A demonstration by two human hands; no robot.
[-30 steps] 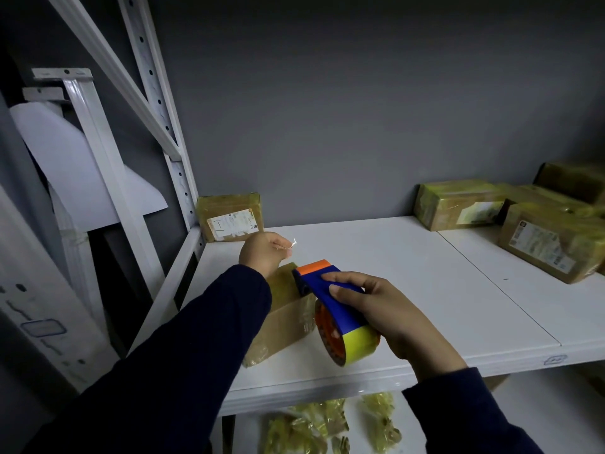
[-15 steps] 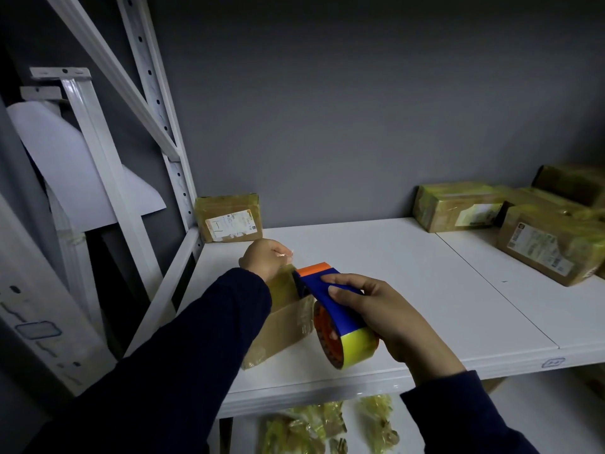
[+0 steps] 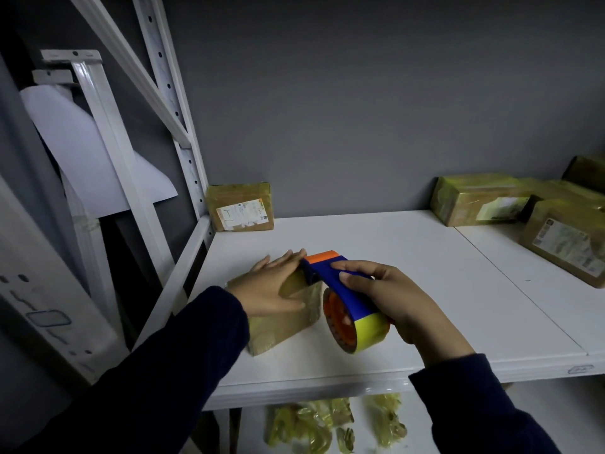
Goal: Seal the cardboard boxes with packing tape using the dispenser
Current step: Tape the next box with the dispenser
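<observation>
A: Far L?
B: There's a white metal rack upright [image 3: 176,103], w/ a small taped cardboard box with a white label [image 3: 240,208] beside it at the back of the white shelf [image 3: 409,263].
A: L side?
B: The left hand [image 3: 273,290] lies flat on the brown cardboard box wrapped in clear tape [image 3: 281,329], fingers straight, pressing down. That box sits near the shelf's front-L corner.
A: Dispenser?
B: The blue-and-orange tape dispenser with a yellow tape roll [image 3: 330,280] is just R of that box, orange end by the L fingertips. Can't tell if it touches the box. The right hand [image 3: 393,299] grips it, fingers & thumb curled round the blue body.
A: Far R?
B: Back-R there's a cluster of taped cardboard boxes [image 3: 478,199]. Below the shelf lie crumpled yellowish tape scraps [image 3: 311,424].
</observation>
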